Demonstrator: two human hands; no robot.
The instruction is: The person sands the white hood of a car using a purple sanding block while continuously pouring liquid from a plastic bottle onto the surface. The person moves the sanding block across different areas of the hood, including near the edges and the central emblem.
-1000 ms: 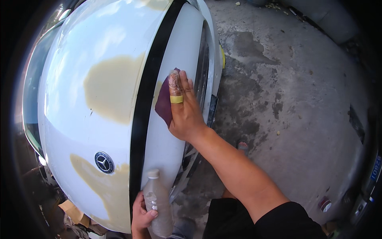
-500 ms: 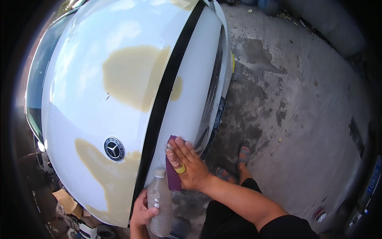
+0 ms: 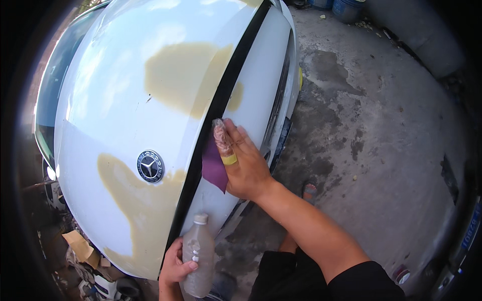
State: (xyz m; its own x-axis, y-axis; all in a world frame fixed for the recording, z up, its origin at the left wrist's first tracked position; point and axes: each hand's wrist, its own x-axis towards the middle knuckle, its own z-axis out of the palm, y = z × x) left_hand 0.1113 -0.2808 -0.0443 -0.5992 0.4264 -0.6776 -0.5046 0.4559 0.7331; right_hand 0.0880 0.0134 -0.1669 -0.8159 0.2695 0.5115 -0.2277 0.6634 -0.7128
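Observation:
My right hand (image 3: 247,163) lies with its fingers together over a purple sheet of sandpaper (image 3: 215,168), holding it against the white front panel (image 3: 253,95) of a car. Clear plastic film and a yellow band (image 3: 229,159) wrap one finger. Lower down, my left hand (image 3: 175,265) is closed round a clear plastic bottle (image 3: 199,258) of cloudy liquid with a white cap, held upright by the panel's near end. A black strip (image 3: 221,100) runs between this panel and the white hood (image 3: 110,120). Tan patches (image 3: 175,75) show on the hood, and a smaller one beyond the sandpaper.
A round badge (image 3: 150,166) sits on the hood. Stained concrete floor (image 3: 371,150) stretches to the right, with blue buckets (image 3: 346,10) at the far end. Cardboard (image 3: 80,247) and clutter lie at lower left. One sandalled foot (image 3: 309,190) shows beneath my right arm.
My right hand has slid the sandpaper away from me along the panel, up toward the smaller tan patch. My left hand keeps the bottle in nearly the same place. The view has shifted slightly.

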